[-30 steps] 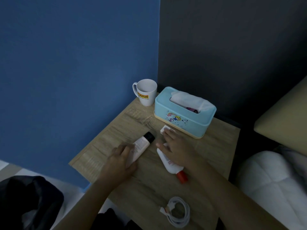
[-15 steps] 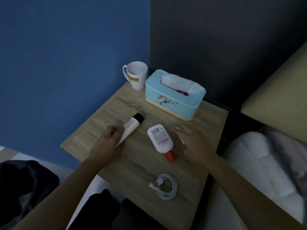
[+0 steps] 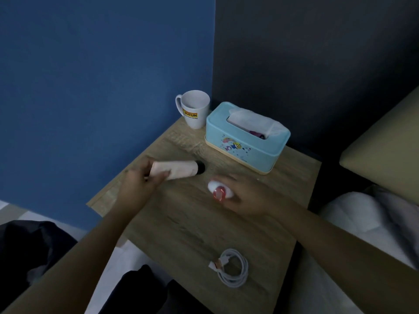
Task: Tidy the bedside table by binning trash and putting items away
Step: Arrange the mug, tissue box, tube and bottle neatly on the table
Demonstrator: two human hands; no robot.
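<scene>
On the wooden bedside table (image 3: 186,225), my left hand (image 3: 138,181) grips a pale tube with a black cap (image 3: 179,169) and holds it lifted, cap pointing right. My right hand (image 3: 244,196) is closed around a small white bottle with a red cap (image 3: 216,190), its cap turned toward me. A coiled white cable (image 3: 231,269) lies near the table's front edge. At the back stand a white mug with a yellow label (image 3: 195,112) and a light blue tissue box (image 3: 244,139) with a tissue sticking out.
A blue wall runs along the left of the table and a dark wall behind it. A bed with white bedding (image 3: 353,214) and a beige headboard (image 3: 385,143) sits on the right. Dark fabric (image 3: 29,245) lies low on the left.
My left hand has lifted the tube off the table and turned it sideways. My right hand moved left and picked up the red-capped bottle that was lying flat.
</scene>
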